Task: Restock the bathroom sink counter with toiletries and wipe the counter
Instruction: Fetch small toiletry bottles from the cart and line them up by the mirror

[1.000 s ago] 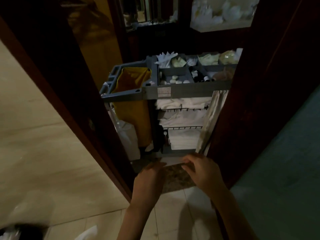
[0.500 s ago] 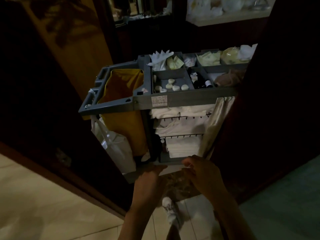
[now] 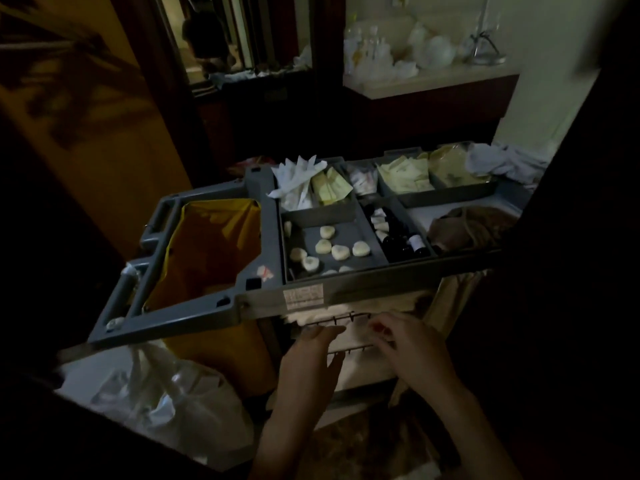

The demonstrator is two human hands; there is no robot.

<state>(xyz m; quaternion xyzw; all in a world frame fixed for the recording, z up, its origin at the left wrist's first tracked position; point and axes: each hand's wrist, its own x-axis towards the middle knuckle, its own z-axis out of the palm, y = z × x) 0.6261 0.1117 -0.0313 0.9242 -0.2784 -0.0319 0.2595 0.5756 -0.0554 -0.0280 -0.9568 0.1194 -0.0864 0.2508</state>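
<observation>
A grey housekeeping cart (image 3: 207,313) stands right in front of me in dim light. Its top tray holds several small round soaps (image 3: 325,247), dark little bottles (image 3: 401,242), yellow sachets (image 3: 403,174) and white packets (image 3: 298,178). My left hand (image 3: 310,362) and my right hand (image 3: 412,351) hover close together in front of the cart's side, below the tray rim. Both have relaxed fingers and hold nothing. Folded white linen (image 3: 356,336) lies on wire shelves just beyond my fingertips.
A yellow bag (image 3: 207,244) hangs in the cart's left opening and a white plastic bag (image 3: 166,400) hangs below it. A brown cloth (image 3: 464,226) lies at the tray's right. Dark wooden door frames stand on both sides. A cluttered counter (image 3: 429,81) is behind.
I have walked up to the cart, which now fills the view. Both hands have risen from floor level to the linen shelves under the tray.
</observation>
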